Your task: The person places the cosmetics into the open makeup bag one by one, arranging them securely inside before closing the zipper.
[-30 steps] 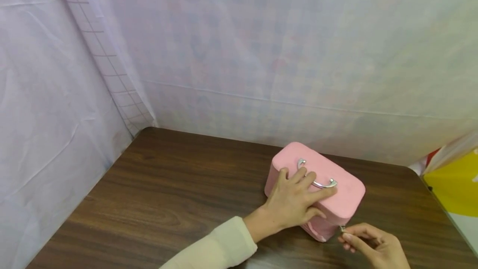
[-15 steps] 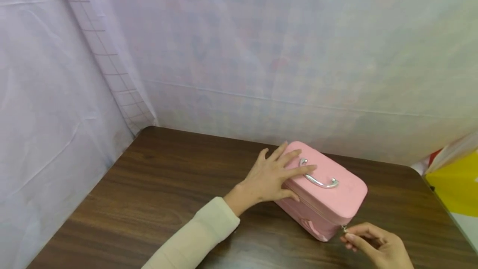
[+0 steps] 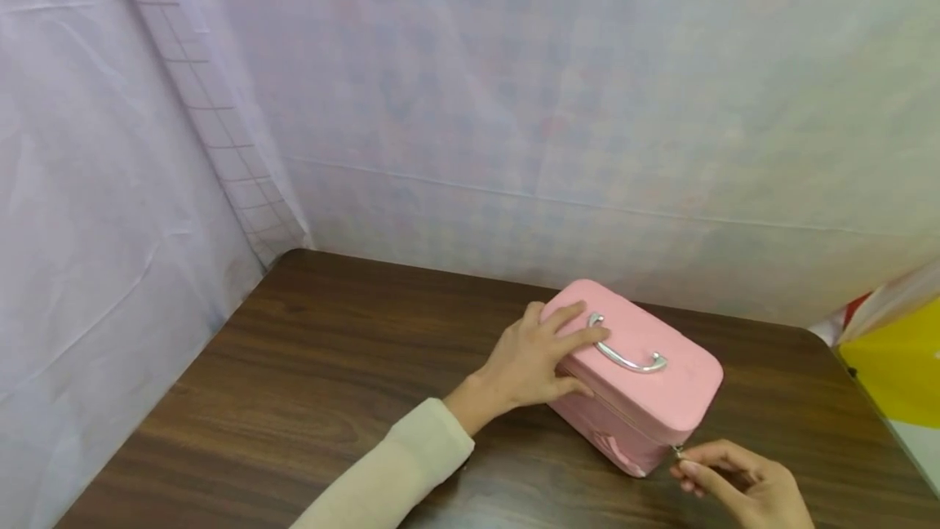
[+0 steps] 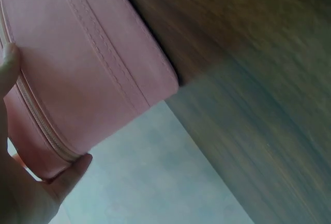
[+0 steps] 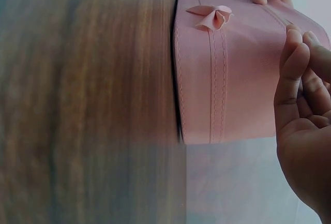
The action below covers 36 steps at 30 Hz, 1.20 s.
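A pink cosmetic case with rounded corners stands on the table, its silver handle on the lid. My left hand holds its left end: the thumb lies on the front side, two fingers spread over the lid towards the handle. In the left wrist view that hand's fingertips sit by the zipper, which runs below the lid. At the near right corner my right hand pinches the zipper pull between thumb and forefinger. A small pink bow decorates the front of the case.
The dark wood-grain table extends to the left of the case. Behind it hangs a pale checked curtain, with a white cloth along the left side. Something yellow lies beyond the table's right edge.
My left hand has shifted left, off the middle of the lid to the case's left end, where its fingers now bend around it. The right hand keeps its pinch at the corner.
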Motion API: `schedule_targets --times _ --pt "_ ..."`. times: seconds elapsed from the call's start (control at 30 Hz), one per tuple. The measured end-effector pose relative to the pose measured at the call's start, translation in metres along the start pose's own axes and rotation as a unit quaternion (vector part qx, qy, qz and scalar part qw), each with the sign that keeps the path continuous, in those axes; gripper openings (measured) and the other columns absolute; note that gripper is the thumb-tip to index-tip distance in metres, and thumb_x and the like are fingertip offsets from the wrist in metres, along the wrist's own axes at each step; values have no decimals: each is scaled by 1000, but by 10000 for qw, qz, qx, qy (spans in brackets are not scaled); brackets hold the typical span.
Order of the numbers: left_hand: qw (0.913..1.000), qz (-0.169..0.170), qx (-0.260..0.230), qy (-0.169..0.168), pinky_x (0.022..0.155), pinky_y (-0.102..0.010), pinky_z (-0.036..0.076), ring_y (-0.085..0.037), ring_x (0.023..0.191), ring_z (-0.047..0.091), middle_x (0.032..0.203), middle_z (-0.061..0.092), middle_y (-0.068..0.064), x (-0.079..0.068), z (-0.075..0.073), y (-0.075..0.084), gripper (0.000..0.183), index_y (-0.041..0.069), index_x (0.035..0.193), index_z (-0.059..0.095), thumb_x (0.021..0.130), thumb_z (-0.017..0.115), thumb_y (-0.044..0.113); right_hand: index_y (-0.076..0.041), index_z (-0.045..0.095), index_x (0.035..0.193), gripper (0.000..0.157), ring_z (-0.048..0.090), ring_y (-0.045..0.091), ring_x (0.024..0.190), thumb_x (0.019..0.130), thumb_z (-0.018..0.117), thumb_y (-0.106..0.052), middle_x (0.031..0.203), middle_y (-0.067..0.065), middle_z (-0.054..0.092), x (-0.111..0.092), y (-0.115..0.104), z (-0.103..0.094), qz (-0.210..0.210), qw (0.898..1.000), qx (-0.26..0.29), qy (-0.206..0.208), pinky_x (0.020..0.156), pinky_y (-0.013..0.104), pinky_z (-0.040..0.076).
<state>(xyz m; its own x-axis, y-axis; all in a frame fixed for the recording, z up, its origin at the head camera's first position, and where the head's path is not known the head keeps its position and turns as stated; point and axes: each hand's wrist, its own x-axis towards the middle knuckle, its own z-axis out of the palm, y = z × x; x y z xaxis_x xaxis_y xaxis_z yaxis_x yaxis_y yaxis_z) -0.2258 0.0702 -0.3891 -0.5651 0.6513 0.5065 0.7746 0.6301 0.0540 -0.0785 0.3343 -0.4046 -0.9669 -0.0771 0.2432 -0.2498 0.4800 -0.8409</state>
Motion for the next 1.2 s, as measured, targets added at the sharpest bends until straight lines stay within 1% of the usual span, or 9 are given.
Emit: schedule_targets --times 0.13,0.33,0.47,0.57,0.63,0.77,0.93,1.07,1.2 --pt "9997 -92 57 203 63 -25 48 -26 104 48 148 38 0 0 1 3 75 41 137 48 71 66 70 4 67 89 7 65 21 63 85 63 9 78 13 70 0 -1 -1 -13 10000 24 40 56 33 53" --pt "9987 -305 -242 342 59 -21 39 -23 93 49 146 42 2 1 2 6 71 42 134 52 70 69 68 3 67 88 9 65 21 63 85 63 11 77 12 70 0 -3 -1 -149 9998 -107 85 55 32 53" --pt "9978 -316 -297 499 56 -19 34 -21 83 46 143 45 0 1 4 7 71 40 132 54 69 69 69 4 68 88 4 66 20 63 85 65 6 76 11 70 1 -7 2 200 9992 -208 263 56 33 54" --pt "9972 -379 -302 574 55 -19 31 -19 79 43 141 46 0 1 4 8 71 39 131 56 68 70 69 4 68 89 3 66 20 62 86 67 2 75 10 70 2 -10 4 488 9978 -228 392 56 33 54" --pt "9967 -449 -340 591 55 -19 31 -19 78 42 140 47 1 1 4 9 70 39 130 56 67 72 68 4 68 88 3 65 19 61 86 67 3 75 10 70 2 -10 5 524 9973 -252 442 55 33 53" --pt "9953 -619 -421 606 56 -19 32 -20 80 42 140 47 2 2 5 12 68 40 128 57 67 75 64 4 68 89 3 65 20 60 86 66 3 74 9 70 3 -10 3 500 9973 -349 405 54 32 53" --pt "9946 -750 -448 557 57 -19 33 -21 81 43 140 46 1 4 6 17 67 40 127 56 67 77 60 6 67 90 8 66 24 62 88 66 -1 75 11 70 3 -12 1 678 9963 -398 347 56 34 54" --pt "9949 -815 -356 483 57 -19 33 -22 81 44 141 45 -1 4 7 21 66 39 128 56 69 77 58 6 67 90 8 66 25 63 89 65 -1 76 12 70 3 -11 1 704 9965 -309 338 57 35 54" --pt "9941 -923 -275 500 56 -19 31 -22 80 43 141 45 -1 3 7 23 65 39 128 56 69 77 58 8 66 90 8 66 24 63 89 64 1 77 13 70 4 -10 1 648 9972 -169 334 56 35 54"
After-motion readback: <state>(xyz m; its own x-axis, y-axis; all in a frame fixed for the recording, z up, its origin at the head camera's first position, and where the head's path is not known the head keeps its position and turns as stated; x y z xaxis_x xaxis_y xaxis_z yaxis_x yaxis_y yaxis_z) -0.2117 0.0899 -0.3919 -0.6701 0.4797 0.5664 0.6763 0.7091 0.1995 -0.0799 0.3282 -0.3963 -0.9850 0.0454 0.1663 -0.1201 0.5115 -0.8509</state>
